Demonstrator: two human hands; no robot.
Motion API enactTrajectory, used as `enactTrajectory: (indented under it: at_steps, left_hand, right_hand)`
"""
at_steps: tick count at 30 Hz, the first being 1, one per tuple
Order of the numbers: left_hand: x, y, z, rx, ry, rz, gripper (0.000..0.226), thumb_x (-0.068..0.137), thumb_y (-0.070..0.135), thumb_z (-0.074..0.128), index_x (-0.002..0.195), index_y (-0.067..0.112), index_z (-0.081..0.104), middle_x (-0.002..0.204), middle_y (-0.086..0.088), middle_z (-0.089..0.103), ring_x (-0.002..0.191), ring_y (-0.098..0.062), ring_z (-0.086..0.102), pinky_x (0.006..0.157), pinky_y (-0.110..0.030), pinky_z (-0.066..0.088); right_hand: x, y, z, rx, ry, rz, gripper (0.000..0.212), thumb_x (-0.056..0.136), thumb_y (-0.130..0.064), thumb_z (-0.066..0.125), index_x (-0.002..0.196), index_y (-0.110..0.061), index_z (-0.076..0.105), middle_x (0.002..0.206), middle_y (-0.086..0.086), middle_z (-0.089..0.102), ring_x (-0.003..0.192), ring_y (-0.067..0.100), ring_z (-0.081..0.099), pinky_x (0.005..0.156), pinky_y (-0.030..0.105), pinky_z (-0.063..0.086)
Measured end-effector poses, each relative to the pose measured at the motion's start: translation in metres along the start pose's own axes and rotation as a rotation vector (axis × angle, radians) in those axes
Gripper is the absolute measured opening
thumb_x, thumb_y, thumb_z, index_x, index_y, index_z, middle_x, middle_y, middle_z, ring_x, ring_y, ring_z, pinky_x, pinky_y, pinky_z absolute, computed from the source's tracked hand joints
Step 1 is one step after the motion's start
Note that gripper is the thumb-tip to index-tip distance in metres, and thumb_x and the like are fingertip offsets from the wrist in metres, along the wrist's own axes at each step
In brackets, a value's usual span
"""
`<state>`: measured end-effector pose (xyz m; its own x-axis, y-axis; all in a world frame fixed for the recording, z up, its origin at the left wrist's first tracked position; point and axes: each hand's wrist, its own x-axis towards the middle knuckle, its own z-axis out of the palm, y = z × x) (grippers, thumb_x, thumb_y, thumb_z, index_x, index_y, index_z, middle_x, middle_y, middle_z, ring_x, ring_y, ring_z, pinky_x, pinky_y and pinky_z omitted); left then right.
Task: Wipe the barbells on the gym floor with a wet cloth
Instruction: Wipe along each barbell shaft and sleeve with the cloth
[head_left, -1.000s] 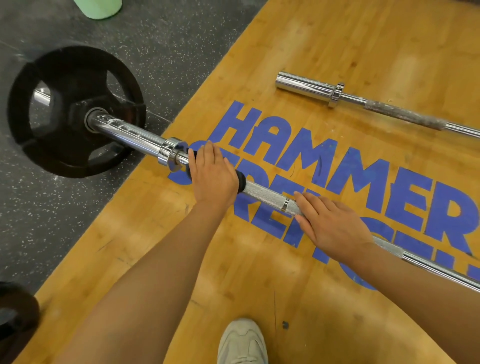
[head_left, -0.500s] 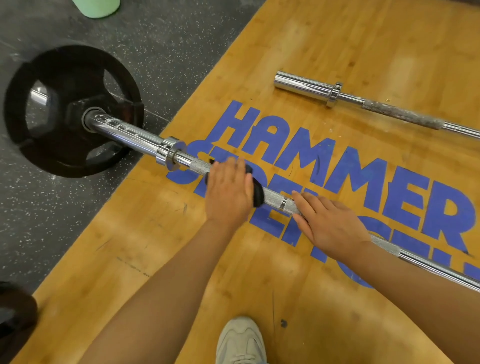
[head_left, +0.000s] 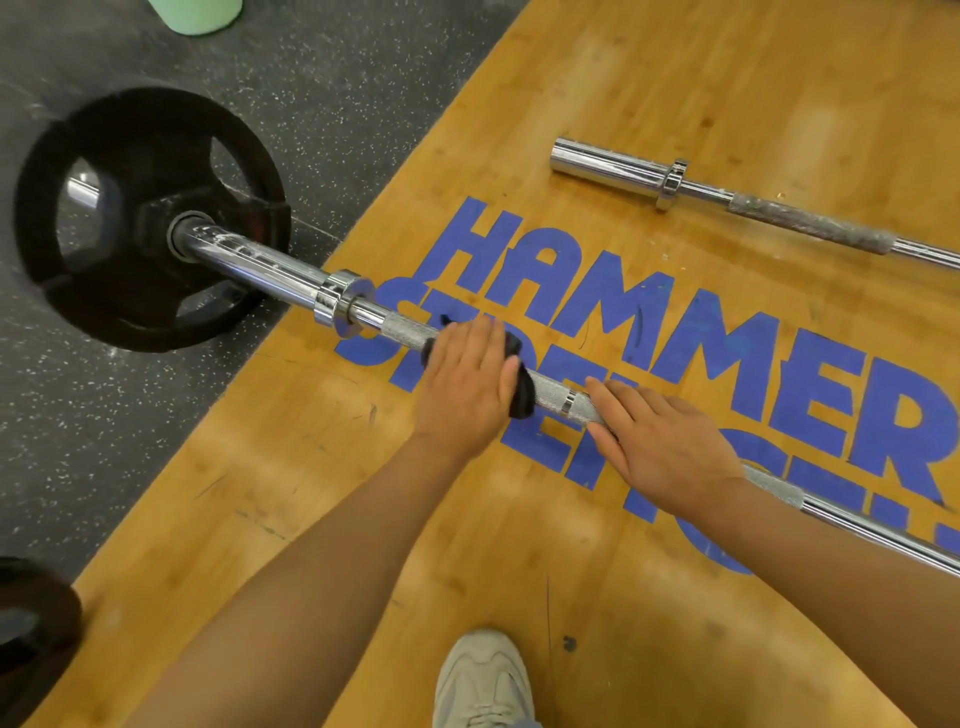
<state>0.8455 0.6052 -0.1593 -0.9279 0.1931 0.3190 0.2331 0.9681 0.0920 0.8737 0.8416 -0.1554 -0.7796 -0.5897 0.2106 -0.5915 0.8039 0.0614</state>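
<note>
From the head view, our left hand (head_left: 467, 384) grips a black cloth (head_left: 519, 389) wrapped round the near barbell (head_left: 405, 327) on the wooden platform (head_left: 311, 493). Our right hand (head_left: 665, 447) rests flat-fingered on the bar. A second barbell (head_left: 779, 213) lies well apart.

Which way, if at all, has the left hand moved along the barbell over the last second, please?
Yes: the left hand with the cloth slid along the barbell, away from the collar toward the right hand.

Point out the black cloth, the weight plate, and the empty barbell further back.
black cloth (head_left: 522, 397): head view, bunched end beside the left hand.
weight plate (head_left: 111, 143): head view, upper rim.
empty barbell (head_left: 605, 167): head view, chrome sleeve.
</note>
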Motion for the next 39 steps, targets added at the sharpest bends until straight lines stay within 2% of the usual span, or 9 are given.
enactTrajectory:
  at_steps: [4, 8, 13, 18, 23, 26, 32, 36, 39]
  left_hand:
    - [0.016, -0.032, 0.000, 0.022, -0.043, -0.171, 0.053, 0.102, 0.028, 0.024, 0.119, -0.005, 0.063, 0.117, -0.021, 0.063, 0.110, -0.038, 0.058, 0.104, -0.045, 0.031]
    - [0.013, -0.012, 0.000, -0.079, 0.035, -0.275, 0.043, 0.101, 0.024, 0.030, 0.110, -0.003, 0.062, 0.112, -0.019, 0.061, 0.107, -0.038, 0.055, 0.107, -0.045, 0.025]
    - [-0.007, 0.043, 0.003, -0.136, 0.019, -0.138, 0.044, 0.102, 0.025, 0.029, 0.113, -0.003, 0.062, 0.114, -0.016, 0.062, 0.108, -0.033, 0.054, 0.107, -0.046, 0.029]
    - [-0.001, -0.002, -0.003, -0.049, -0.015, 0.021, 0.056, 0.106, 0.031, 0.019, 0.118, -0.002, 0.062, 0.115, -0.017, 0.063, 0.105, -0.034, 0.054, 0.100, -0.043, 0.033]
    - [0.025, -0.047, -0.007, 0.006, -0.107, -0.255, 0.056, 0.099, 0.029, 0.015, 0.090, 0.001, 0.062, 0.097, -0.017, 0.060, 0.090, -0.037, 0.054, 0.089, -0.043, 0.032]
    - [0.022, -0.030, -0.007, -0.021, -0.090, -0.369, 0.055, 0.098, 0.028, 0.020, 0.093, -0.004, 0.064, 0.103, -0.019, 0.061, 0.098, -0.039, 0.054, 0.100, -0.048, 0.032]
    - [-0.003, 0.046, -0.001, -0.141, 0.000, -0.242, 0.039, 0.097, 0.022, 0.035, 0.104, -0.003, 0.064, 0.109, -0.016, 0.062, 0.104, -0.036, 0.056, 0.107, -0.047, 0.028]
    - [-0.006, 0.020, -0.004, -0.115, -0.062, -0.054, 0.049, 0.103, 0.030, 0.027, 0.117, -0.001, 0.062, 0.116, -0.015, 0.062, 0.107, -0.033, 0.055, 0.105, -0.045, 0.032]
    - [0.005, -0.016, -0.009, -0.068, -0.085, -0.136, 0.053, 0.102, 0.031, 0.021, 0.121, -0.002, 0.058, 0.112, -0.016, 0.060, 0.102, -0.035, 0.053, 0.100, -0.048, 0.036]
  right_hand:
    - [0.000, 0.000, 0.002, 0.026, 0.002, 0.006, 0.054, 0.109, -0.040, 0.016, 0.136, -0.004, 0.047, 0.109, 0.018, 0.069, 0.085, 0.036, 0.068, 0.063, 0.043, 0.058]
    - [0.001, 0.000, 0.000, 0.033, -0.015, 0.001, 0.052, 0.109, -0.040, 0.016, 0.137, -0.005, 0.042, 0.109, 0.018, 0.069, 0.086, 0.036, 0.068, 0.062, 0.044, 0.058]
    - [0.001, -0.001, -0.001, 0.038, -0.022, 0.010, 0.051, 0.109, -0.040, 0.018, 0.136, -0.005, 0.043, 0.108, 0.018, 0.069, 0.083, 0.035, 0.068, 0.059, 0.042, 0.057]
    - [0.000, -0.002, -0.002, 0.035, 0.005, 0.008, 0.052, 0.110, -0.040, 0.016, 0.135, -0.005, 0.045, 0.106, 0.017, 0.069, 0.081, 0.034, 0.068, 0.057, 0.041, 0.056]
    - [0.000, -0.003, -0.001, 0.014, 0.016, 0.003, 0.051, 0.109, -0.038, 0.022, 0.133, -0.004, 0.050, 0.109, 0.016, 0.069, 0.082, 0.033, 0.068, 0.057, 0.040, 0.056]
    - [-0.001, -0.003, -0.002, -0.011, 0.014, -0.009, 0.051, 0.109, -0.038, 0.018, 0.135, -0.004, 0.046, 0.110, 0.016, 0.068, 0.082, 0.033, 0.068, 0.057, 0.040, 0.055]
    - [-0.001, -0.003, 0.001, -0.020, 0.009, -0.020, 0.050, 0.108, -0.037, 0.022, 0.136, -0.003, 0.045, 0.113, 0.019, 0.067, 0.085, 0.034, 0.067, 0.060, 0.042, 0.055]
    - [-0.002, -0.003, 0.001, -0.028, 0.049, -0.007, 0.048, 0.106, -0.037, 0.029, 0.133, -0.003, 0.049, 0.110, 0.017, 0.068, 0.082, 0.033, 0.067, 0.059, 0.041, 0.055]
    - [-0.002, -0.004, 0.000, -0.019, 0.044, -0.001, 0.051, 0.106, -0.037, 0.029, 0.131, -0.002, 0.056, 0.108, 0.016, 0.068, 0.081, 0.033, 0.067, 0.059, 0.040, 0.055]
